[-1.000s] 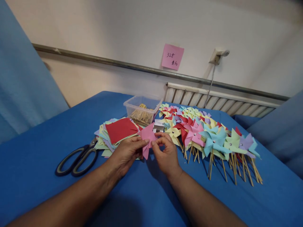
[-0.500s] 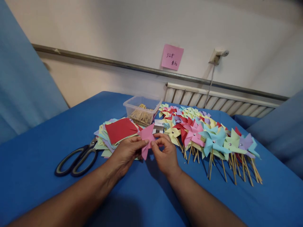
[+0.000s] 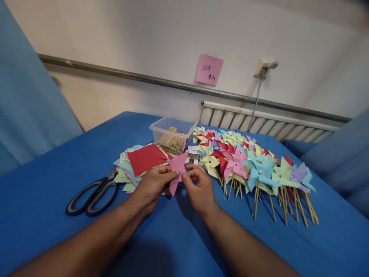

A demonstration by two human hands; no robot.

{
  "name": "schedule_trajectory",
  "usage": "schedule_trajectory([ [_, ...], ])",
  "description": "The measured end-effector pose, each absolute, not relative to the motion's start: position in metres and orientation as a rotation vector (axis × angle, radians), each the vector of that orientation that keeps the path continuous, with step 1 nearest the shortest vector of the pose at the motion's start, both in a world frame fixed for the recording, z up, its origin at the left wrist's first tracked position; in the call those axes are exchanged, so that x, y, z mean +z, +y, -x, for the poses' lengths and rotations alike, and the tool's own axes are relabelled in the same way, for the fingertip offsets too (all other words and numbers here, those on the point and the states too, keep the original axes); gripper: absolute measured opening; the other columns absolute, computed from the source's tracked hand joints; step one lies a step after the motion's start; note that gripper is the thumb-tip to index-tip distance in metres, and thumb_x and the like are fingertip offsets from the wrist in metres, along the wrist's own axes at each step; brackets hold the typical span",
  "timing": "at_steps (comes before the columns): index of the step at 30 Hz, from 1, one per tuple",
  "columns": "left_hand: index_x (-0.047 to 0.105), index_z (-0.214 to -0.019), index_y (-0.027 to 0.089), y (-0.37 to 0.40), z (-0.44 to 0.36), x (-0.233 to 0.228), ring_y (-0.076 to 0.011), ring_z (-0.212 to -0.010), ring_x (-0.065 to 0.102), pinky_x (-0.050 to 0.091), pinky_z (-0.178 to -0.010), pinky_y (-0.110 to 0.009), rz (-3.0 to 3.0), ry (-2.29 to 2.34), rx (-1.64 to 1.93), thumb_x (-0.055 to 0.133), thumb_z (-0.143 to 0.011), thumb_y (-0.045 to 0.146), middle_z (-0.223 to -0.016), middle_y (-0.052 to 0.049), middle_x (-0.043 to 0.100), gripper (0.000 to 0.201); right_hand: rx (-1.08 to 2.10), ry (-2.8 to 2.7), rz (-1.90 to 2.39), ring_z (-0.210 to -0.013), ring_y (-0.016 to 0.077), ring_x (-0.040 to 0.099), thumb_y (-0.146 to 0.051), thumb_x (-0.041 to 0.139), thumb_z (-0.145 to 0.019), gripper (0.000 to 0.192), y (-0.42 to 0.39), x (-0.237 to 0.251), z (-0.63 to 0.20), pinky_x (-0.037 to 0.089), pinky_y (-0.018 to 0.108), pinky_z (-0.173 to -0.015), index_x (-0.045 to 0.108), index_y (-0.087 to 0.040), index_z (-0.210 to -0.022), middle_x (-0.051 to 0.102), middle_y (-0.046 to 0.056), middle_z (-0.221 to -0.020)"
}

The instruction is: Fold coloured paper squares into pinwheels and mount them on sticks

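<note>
The left hand [image 3: 152,187] and right hand [image 3: 200,189] are pinching a folded pink paper pinwheel head [image 3: 178,166] between closed fingertips, just above the blue tablecloth [image 3: 52,184], in front of the stack of coloured paper squares [image 3: 142,159]. The person is probably gathering its tips at the centre; a light, steady pinch should keep them aligned.

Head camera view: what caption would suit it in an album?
Both hands pinch a pink paper pinwheel beside finished pinwheels.

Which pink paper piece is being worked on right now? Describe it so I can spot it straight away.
Start at the blue cloth-covered table and find the black-handled scissors beside the stack of coloured paper squares. Just right of that stack, the left hand and right hand pinch a folded pink paper pinwheel between them. Unlike the row of finished pinwheels on wooden sticks, it shows no stick.
</note>
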State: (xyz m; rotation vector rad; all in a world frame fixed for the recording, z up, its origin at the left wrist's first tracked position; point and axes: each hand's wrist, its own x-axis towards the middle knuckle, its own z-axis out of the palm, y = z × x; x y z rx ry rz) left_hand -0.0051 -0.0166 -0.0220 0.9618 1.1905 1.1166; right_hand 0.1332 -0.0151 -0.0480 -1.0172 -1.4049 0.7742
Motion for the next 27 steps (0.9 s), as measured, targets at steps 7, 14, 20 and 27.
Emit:
schedule_trajectory([
  [7,0.063,-0.071,0.014,-0.018,0.011,-0.006,-0.0133,-0.046,0.054,0.039,-0.047,-0.024,-1.014,1.196,1.03,0.073,-0.064,0.033,-0.057,-0.002,0.063,0.024,1.292,-1.012,0.857,-0.088,0.0193,0.063,-0.042,0.073,-0.073,0.037,-0.006,-0.046,-0.143,0.05,0.034,-0.08,0.061,-0.02,-0.1,0.067,0.006,-0.097],
  [14,0.065,-0.067,0.013,-0.021,0.013,0.001,-0.013,-0.05,0.054,0.037,-0.048,-0.023,-1.234,1.319,0.834,0.072,-0.06,0.026,-0.059,-0.002,0.063,0.016,1.674,-1.161,0.773,-0.07,0.0139,0.059,-0.031,0.086,-0.057,0.044,-0.004,-0.042,-0.15,0.047,0.027,-0.069,0.061,-0.019,-0.091,0.065,0.0,-0.082],
  [20,0.067,-0.067,0.013,-0.02,0.019,0.004,-0.0136,-0.052,0.054,0.036,-0.047,-0.023,-1.383,1.278,0.706,0.069,-0.062,0.023,-0.062,-0.002,0.064,0.011,1.701,-1.176,0.799,-0.062,0.0109,0.053,-0.028,0.086,-0.054,0.043,-0.008,-0.038,-0.148,0.043,0.023,-0.06,0.061,-0.018,-0.088,0.062,-0.003,-0.072],
  [27,0.066,-0.067,0.015,-0.019,0.014,0.002,-0.0138,-0.049,0.054,0.038,-0.048,-0.024,-1.214,1.277,0.891,0.075,-0.061,0.028,-0.057,-0.002,0.062,0.017,1.471,-1.099,0.849,-0.066,0.0134,0.059,-0.031,0.08,-0.061,0.039,-0.009,-0.04,-0.141,0.048,0.026,-0.066,0.061,-0.018,-0.092,0.066,-0.001,-0.076],
])
